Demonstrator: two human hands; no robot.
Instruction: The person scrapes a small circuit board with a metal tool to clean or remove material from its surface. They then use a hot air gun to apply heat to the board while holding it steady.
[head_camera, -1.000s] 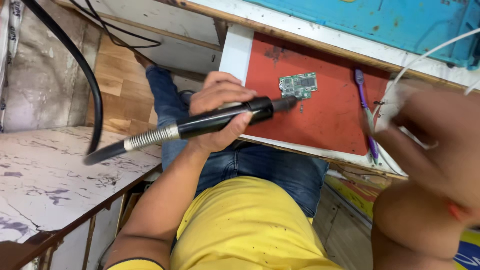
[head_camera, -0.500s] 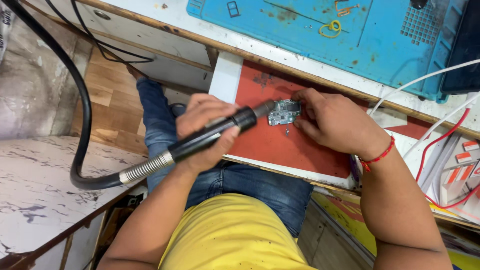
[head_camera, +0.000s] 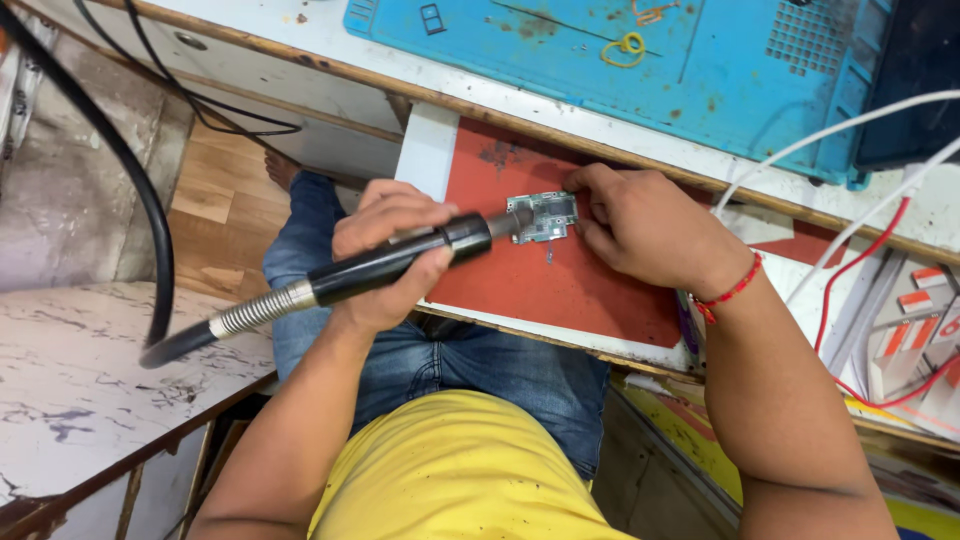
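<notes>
Change: half a second ago your right hand (head_camera: 650, 228) was already at the circuit board (head_camera: 541, 217); it stays there, and the tool tip has come a little closer to the board's left edge.
Left fingers: your left hand (head_camera: 392, 255) has its fingers wrapped fully around the black hot-air handpiece (head_camera: 395, 262), and the nozzle points to the right, at the board.
Right fingers: they are bent and press on the right edge of the board. I cannot tell if they pinch it or only hold it down.
Board: small and green, it lies flat on the red mat (head_camera: 560, 285), between the nozzle and your right fingertips.
Surface: the red mat lies on a pull-out white surface (head_camera: 428, 150) over your knees. Beyond your fingers is a blue work mat (head_camera: 720, 70) on the main surface.
Room: a wooden floor is below your left hand, and a marbled white surface (head_camera: 90, 390) is beside your left elbow.
Around: a thick black hose (head_camera: 140, 200) runs from the handpiece behind your left hand. White and red cables (head_camera: 850, 260) pass to the right of your right wrist, which carries a red thread bracelet (head_camera: 728, 293).
</notes>
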